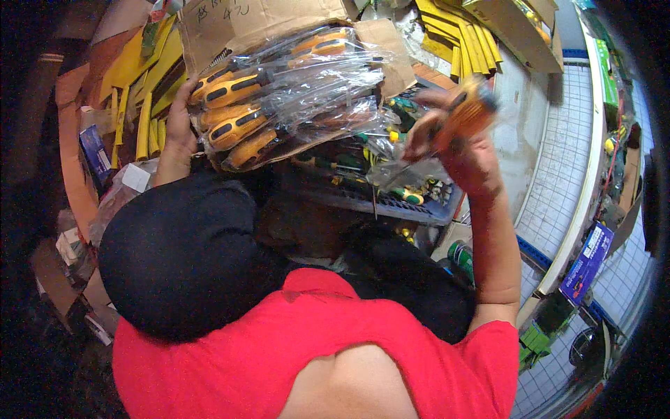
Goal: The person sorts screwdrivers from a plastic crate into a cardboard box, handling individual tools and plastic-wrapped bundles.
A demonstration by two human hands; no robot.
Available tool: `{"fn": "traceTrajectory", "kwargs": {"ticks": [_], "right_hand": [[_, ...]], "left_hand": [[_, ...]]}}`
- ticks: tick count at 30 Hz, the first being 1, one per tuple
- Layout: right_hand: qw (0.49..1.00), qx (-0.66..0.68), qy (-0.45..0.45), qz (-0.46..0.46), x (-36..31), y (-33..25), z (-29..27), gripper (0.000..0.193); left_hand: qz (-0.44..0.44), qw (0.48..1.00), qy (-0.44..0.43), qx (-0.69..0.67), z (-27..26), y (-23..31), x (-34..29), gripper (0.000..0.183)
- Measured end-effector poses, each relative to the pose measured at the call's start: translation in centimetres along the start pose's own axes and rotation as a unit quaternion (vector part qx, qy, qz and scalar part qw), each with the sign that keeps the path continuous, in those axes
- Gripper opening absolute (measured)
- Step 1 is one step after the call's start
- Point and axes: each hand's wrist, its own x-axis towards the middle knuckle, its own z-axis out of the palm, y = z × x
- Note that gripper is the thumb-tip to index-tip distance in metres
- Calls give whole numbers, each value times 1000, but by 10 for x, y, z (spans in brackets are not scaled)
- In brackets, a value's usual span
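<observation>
My left hand (180, 133) grips the left side of an open cardboard box (279, 15), which is tilted toward me. Inside it lie several screwdrivers (237, 127) with orange and black handles, their shafts wrapped in clear plastic. Raised to the right of the box, my right hand (469, 157) is closed around a single screwdriver (469, 115) with an orange and black handle. Motion blurs that handle, and a thin shaft seems to point down and left from the hand. Below both hands sits a dark blue plastic basket (419, 211) holding green-and-yellow-handled tools (408, 196) and loose plastic bags.
Yellow flat pieces (447, 31) are piled at the far right and far left. A wire-grid shelf (558, 140) runs along the right, with a blue-purple box (587, 262) and green packages (541, 342) on it. Another cardboard box (520, 28) stands at the back right.
</observation>
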Motion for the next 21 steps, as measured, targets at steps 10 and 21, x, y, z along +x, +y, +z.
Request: {"fn": "traceTrajectory", "kwargs": {"ticks": [10,21], "right_hand": [[951,-306,-15,34,104,-33,91,41],[664,-731,-64,-140,112,57,82,58]], "left_hand": [[0,995,97,24,13,0,-7,48],[34,999,37,15,-2,-4,-7,64]]}}
